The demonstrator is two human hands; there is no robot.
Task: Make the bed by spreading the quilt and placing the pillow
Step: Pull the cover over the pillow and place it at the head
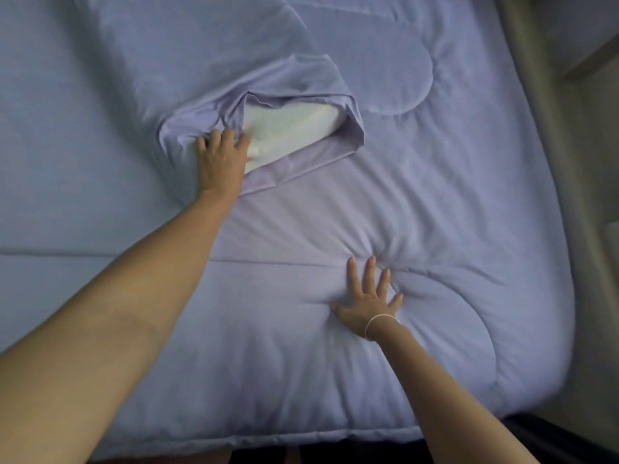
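Lavender quilt [418,202] spread over most of the bed [60,182], pretty flat already, stitched curves showing, near edge hanging just over the foot end. Pillow [288,135] lying on top of the quilt, up toward the middle, tilted on a diagonal, white insert poking out of the open mouth of its purple case [294,82]. Left hand [222,159] stretched far out, fingers curled onto the bunched case fabric right at the opening, touching the white insert; looks like a light pinch on the case, probably to tug the cloth over the insert or drag the whole thing along, can't quite tell how firm. Right hand [368,299] released, flat, fingers fanned, pressing into the quilt close by, thin band [382,321] on the wrist; creases radiating from the palm, so likely bracing body weight for that long reach and pinning the quilt so it doesn't slide. Spreading step looks basically done, pillow step only half done: insert needs tucking in, then moving to the head end. Main risk: pulling on the case and rucking the quilt underneath. Pale floor [579,229] off to the right.
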